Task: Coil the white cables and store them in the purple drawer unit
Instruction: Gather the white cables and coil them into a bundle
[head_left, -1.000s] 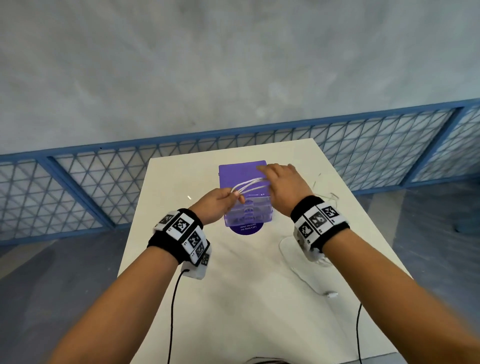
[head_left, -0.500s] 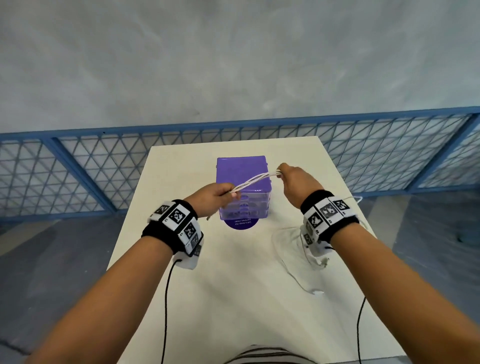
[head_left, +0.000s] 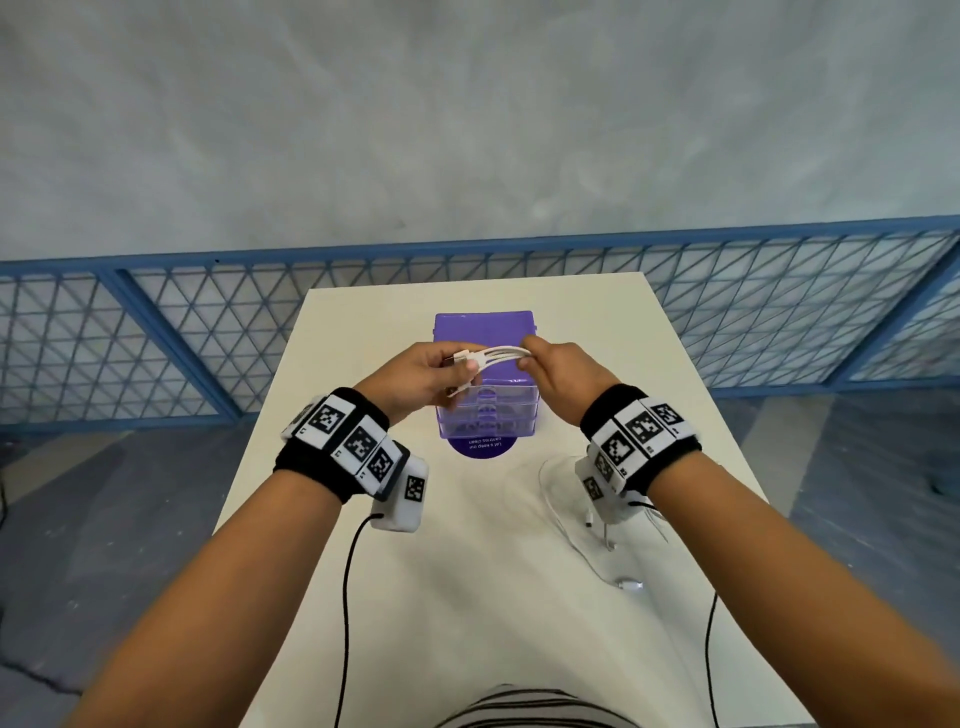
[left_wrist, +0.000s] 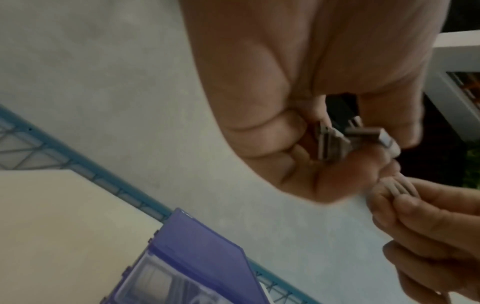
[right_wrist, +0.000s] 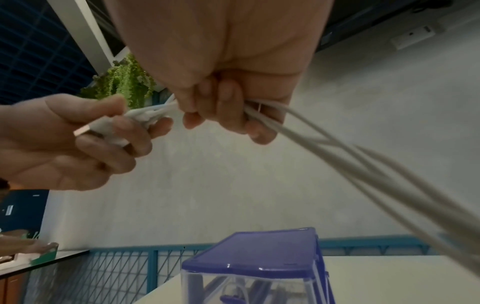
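Both hands hold a bundle of white cables (head_left: 500, 355) in the air just above the purple drawer unit (head_left: 485, 332). My left hand (head_left: 434, 370) pinches the plug ends (left_wrist: 335, 142), whose metal connectors show between thumb and fingers. My right hand (head_left: 553, 366) grips the strands (right_wrist: 262, 111) a short way along. From that fist the cables (right_wrist: 363, 164) trail down to the right. The unit (right_wrist: 262, 253) has a purple lid and clear drawers (head_left: 485, 413), all closed.
The unit stands mid-table on a purple round sticker (head_left: 482, 446) on the white table (head_left: 467, 571). Loose white cable loops (head_left: 558, 488) and a plug (head_left: 631, 585) lie right of centre. A blue mesh fence (head_left: 208, 332) runs behind the table.
The hands have risen and drawn closer together over the unit. The left hand's grip has slid to the plug ends, which now stick out of it.
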